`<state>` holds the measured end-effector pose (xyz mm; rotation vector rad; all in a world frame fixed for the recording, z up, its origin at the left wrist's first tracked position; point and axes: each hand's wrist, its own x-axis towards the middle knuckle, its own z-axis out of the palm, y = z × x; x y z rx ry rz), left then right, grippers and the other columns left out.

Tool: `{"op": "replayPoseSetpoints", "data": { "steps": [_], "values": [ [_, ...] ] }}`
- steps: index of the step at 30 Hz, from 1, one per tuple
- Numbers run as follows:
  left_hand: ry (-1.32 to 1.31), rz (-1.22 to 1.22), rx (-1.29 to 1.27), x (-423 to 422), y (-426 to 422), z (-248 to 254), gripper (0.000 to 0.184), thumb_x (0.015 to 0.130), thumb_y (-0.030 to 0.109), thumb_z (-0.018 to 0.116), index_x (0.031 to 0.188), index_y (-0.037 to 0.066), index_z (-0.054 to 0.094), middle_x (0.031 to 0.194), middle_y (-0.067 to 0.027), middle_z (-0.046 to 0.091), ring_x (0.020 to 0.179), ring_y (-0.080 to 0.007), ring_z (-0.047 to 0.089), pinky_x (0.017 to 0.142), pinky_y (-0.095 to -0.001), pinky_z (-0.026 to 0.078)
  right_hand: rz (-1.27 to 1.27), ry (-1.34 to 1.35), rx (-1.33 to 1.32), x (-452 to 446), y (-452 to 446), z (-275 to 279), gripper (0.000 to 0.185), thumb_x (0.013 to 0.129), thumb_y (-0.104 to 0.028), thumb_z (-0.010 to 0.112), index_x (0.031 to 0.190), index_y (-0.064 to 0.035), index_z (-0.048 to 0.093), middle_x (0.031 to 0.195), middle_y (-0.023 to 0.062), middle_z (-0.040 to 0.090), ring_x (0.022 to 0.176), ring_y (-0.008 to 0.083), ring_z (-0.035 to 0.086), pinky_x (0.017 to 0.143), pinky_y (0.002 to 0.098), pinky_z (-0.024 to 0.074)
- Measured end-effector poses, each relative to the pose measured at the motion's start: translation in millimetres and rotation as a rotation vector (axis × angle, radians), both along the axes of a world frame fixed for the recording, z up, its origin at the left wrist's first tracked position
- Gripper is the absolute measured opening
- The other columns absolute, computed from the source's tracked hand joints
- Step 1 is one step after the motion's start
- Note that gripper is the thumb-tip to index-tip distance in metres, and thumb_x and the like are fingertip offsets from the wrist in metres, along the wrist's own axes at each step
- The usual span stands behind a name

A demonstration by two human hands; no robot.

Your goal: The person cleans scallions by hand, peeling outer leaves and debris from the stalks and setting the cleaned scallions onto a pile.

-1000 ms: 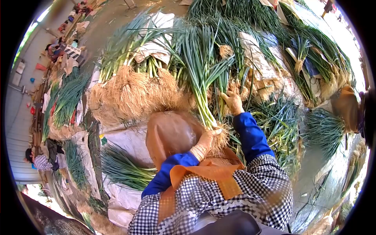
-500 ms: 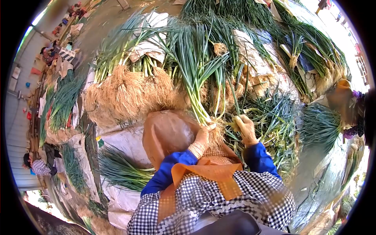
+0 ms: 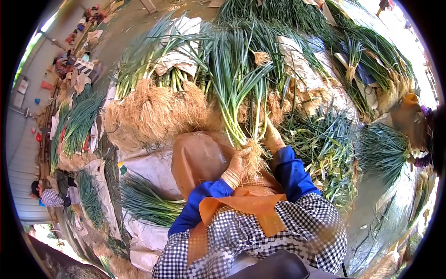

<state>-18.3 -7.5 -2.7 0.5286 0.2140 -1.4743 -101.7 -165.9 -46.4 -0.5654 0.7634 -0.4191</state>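
My left hand [image 3: 238, 163] is closed round the base of a bunch of green onions [image 3: 233, 109], just above its pale roots [image 3: 254, 162]. The green leaves point away from me. On the right side of this bunch, my right hand [image 3: 272, 138] touches the stems near the roots; its fingertips are partly hidden behind them, so its grip is unclear. A brown apron [image 3: 202, 156] covers my lap beside the left hand.
Rooted onion bunches [image 3: 155, 109] lie ahead on the left. Loose leaves [image 3: 325, 149] are heaped on the right. Another bunch [image 3: 148, 200] rests on white sacking [image 3: 153, 169]. A co-worker [image 3: 49, 195] is at far left, and part of another person [image 3: 411, 121] at far right.
My right hand first drew back from the stems toward me with a leaf strand, then returned to the bunch without that strand visible. My left hand has kept its hold.
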Motion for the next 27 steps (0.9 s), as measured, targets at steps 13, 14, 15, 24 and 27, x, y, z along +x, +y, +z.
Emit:
{"op": "replayPoseSetpoints", "data": {
  "steps": [13, 14, 15, 24, 27],
  "values": [
    [-0.159, -0.084, 0.055, -3.8, -1.7, 2.4, 0.021, 0.082, 0.000, 0.055, 0.103, 0.001, 0.056, 0.090, -0.0075, 0.061, 0.079, -0.0192, 0.061, 0.071, -0.0305, 0.053, 0.432, 1.161, -1.420, -87.4, 6.7, 23.6, 0.049, 0.086, -0.050, 0.045, 0.078, -0.0067, 0.066, 0.070, 0.0123, 0.065, 0.064, 0.0300, 0.064, 0.056, 0.0417, 0.0495],
    [-0.264, -0.109, 0.126, -8.2, -4.3, 9.0, 0.019, 0.083, 0.002, 0.056, 0.102, 0.001, 0.057, 0.089, -0.0052, 0.060, 0.080, -0.0170, 0.059, 0.073, -0.0281, 0.052, 0.398, 1.074, -1.396, -69.6, 7.6, 63.6, 0.054, 0.084, -0.055, 0.044, 0.078, -0.0060, 0.066, 0.070, 0.0135, 0.064, 0.065, 0.0301, 0.064, 0.057, 0.0412, 0.0496],
    [-0.389, -0.143, 0.161, -9.8, -3.7, 1.8, 0.018, 0.083, 0.003, 0.058, 0.100, 0.002, 0.058, 0.088, -0.0033, 0.059, 0.081, -0.0148, 0.057, 0.074, -0.0252, 0.049, 0.358, 0.986, -1.372, -51.1, 8.4, 93.7, 0.060, 0.082, -0.061, 0.043, 0.077, -0.0053, 0.066, 0.071, 0.0147, 0.064, 0.067, 0.0303, 0.064, 0.059, 0.0408, 0.0496],
    [-0.548, -0.193, 0.124, -10.8, -1.4, 6.4, 0.022, 0.079, 0.002, 0.061, 0.101, 0.002, 0.058, 0.089, -0.0019, 0.058, 0.079, -0.0130, 0.056, 0.071, -0.0239, 0.047, 0.578, 0.906, -1.439, -44.3, 16.1, 90.1, 0.042, 0.085, -0.042, 0.050, 0.073, -0.0047, 0.064, 0.071, 0.0142, 0.064, 0.070, 0.0302, 0.064, 0.067, 0.0396, 0.0505],
    [-0.313, -0.209, 0.105, -0.6, 0.7, -9.3, 0.024, 0.080, 0.002, 0.060, 0.104, 0.002, 0.058, 0.088, -0.0065, 0.060, 0.076, -0.0167, 0.060, 0.067, -0.0274, 0.052, 0.139, 0.981, -0.974, -130.7, -6.7, 80.3, 0.034, 0.084, -0.038, 0.057, 0.077, -0.0054, 0.065, 0.069, 0.0118, 0.064, 0.059, 0.0231, 0.057, 0.060, 0.0343, 0.0461]
  ]
}}
